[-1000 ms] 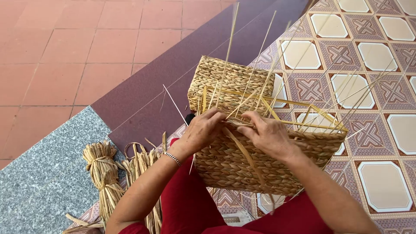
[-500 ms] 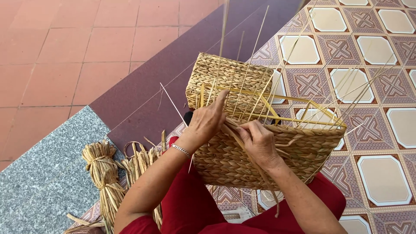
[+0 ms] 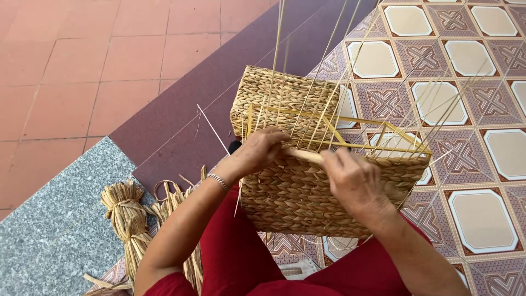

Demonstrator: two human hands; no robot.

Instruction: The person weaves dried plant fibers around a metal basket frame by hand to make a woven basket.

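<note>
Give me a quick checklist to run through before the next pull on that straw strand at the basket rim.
1. Strand gripped at both ends: ok, left hand and right hand both pinch it.
2. Basket steadied: ok, it rests on the red-clothed lap.
3. Upright stakes free of the hands: ok, they fan out above the rim.
4. Yellow frame seated at the rim: ok.
5. Spare straw bundle near: ok, on the floor at left.
6. Strand's tail end: cannot tell, hidden under the right hand.
</note>
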